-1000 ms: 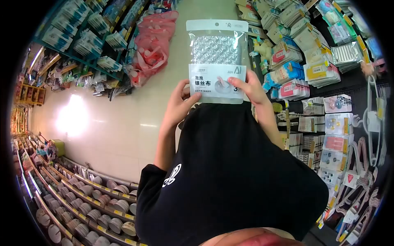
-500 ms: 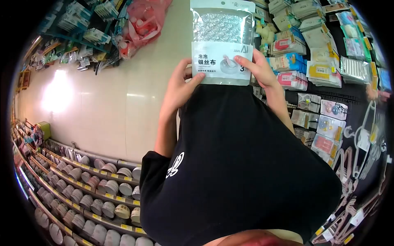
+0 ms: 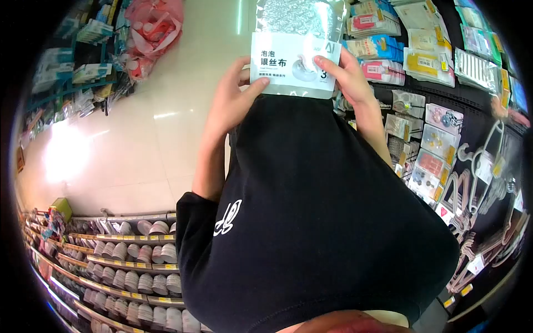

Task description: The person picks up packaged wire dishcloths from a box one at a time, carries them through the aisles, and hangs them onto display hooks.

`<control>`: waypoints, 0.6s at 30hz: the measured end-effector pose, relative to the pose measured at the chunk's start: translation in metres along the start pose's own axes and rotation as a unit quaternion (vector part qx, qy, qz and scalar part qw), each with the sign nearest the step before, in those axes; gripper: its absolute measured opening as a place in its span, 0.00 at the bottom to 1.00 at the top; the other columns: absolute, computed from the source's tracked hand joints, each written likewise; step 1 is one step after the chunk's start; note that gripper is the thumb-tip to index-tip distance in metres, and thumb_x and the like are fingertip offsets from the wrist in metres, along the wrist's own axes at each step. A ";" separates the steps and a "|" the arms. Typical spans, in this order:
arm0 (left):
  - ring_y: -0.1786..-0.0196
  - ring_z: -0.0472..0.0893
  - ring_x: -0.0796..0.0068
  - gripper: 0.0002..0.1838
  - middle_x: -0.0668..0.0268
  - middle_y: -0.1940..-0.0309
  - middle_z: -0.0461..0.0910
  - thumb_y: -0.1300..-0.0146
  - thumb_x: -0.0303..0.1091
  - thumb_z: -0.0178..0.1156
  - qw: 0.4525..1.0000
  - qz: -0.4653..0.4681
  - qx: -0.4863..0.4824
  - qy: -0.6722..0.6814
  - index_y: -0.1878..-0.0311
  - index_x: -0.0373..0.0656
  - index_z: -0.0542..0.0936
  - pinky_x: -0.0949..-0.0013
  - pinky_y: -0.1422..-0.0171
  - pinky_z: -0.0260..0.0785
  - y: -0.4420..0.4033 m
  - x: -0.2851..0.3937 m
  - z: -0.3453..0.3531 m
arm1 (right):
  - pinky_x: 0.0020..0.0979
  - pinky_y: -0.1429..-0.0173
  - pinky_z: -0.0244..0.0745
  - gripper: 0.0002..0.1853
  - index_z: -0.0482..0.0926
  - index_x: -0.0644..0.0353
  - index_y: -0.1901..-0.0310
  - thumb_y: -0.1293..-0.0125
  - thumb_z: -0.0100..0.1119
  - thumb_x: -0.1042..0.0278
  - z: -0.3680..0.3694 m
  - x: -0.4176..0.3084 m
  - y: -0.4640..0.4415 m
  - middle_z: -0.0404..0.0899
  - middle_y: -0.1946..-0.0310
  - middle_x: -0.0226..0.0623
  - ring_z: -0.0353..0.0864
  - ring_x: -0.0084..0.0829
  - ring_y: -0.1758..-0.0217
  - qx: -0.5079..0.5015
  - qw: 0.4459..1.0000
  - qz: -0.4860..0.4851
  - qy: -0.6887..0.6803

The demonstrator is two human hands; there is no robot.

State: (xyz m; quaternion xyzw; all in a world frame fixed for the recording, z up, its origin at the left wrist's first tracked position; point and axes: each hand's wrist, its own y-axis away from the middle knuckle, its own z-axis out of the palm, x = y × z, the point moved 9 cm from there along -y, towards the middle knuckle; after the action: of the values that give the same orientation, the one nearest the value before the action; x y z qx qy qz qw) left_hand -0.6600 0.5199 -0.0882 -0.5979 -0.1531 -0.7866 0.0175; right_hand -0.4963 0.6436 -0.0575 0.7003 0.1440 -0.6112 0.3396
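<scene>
Head view: I have a clear pouch (image 3: 304, 92) up in front of me, above the hem of my black shirt (image 3: 327, 194), and both my hands are on it. My left hand (image 3: 230, 97) pinches its lower left side, thumb pressed over the corner of the white label (image 3: 272, 67) and fingers curled round behind the edge. My right hand (image 3: 354, 83) pinches the opposite side, thumb flat on the label beside its small printed picture, the rest of the fingers mostly hidden behind.

As for how far things have got, the pouch is in my grasp and its front faces me, so the print can be read. Silvery, textured cloth (image 3: 297, 16) shows through the plastic above the label. It looks unopened to me, with nothing drawn out, though the top runs out of sight and I cannot check the seal there. The bottom edge looks whole.

The pouch is well apart from the shelves. To my right hang rows of packets (image 3: 425, 61), with white hangers (image 3: 486, 161) lower down. To my left are a pinkish-red plastic bag (image 3: 155, 28) and the pale tiled floor (image 3: 133, 150), with shelves of stacked bowls (image 3: 145, 282) nearer my body.
</scene>
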 end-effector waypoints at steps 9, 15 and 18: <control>0.52 0.78 0.75 0.23 0.56 0.57 0.81 0.37 0.25 0.58 0.998 -0.039 -0.055 -0.010 0.40 0.33 0.66 0.70 0.45 0.69 -0.097 0.016 -0.008 | 0.26 0.46 0.70 0.21 0.73 0.64 0.45 0.36 0.61 0.62 -0.036 0.005 -0.073 0.79 0.53 0.34 0.76 0.22 0.50 0.070 0.992 0.071 -0.072; 0.54 0.79 0.75 0.23 0.58 0.58 0.81 0.38 0.24 0.59 0.994 -0.095 0.010 -0.045 0.41 0.33 0.66 0.72 0.48 0.71 -0.178 0.037 -0.060 | 0.25 0.49 0.71 0.22 0.73 0.65 0.44 0.31 0.52 0.54 -0.031 0.012 -0.196 0.78 0.54 0.33 0.77 0.22 0.53 0.024 0.981 0.089 -0.172; 0.55 0.78 0.75 0.21 0.58 0.59 0.82 0.40 0.26 0.60 0.987 -0.135 0.061 -0.062 0.44 0.34 0.68 0.73 0.50 0.70 -0.220 0.059 -0.093 | 0.26 0.50 0.72 0.22 0.76 0.64 0.47 0.30 0.51 0.53 -0.023 -0.005 -0.262 0.79 0.58 0.32 0.77 0.21 0.55 0.014 0.983 0.091 -0.159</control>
State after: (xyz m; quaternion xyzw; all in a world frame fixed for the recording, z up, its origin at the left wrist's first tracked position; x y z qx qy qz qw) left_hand -0.8101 0.7147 -0.1026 -0.6172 -0.2809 -0.7323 -0.0622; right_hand -0.6416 0.8507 -0.1310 0.6094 0.0152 -0.6828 0.4026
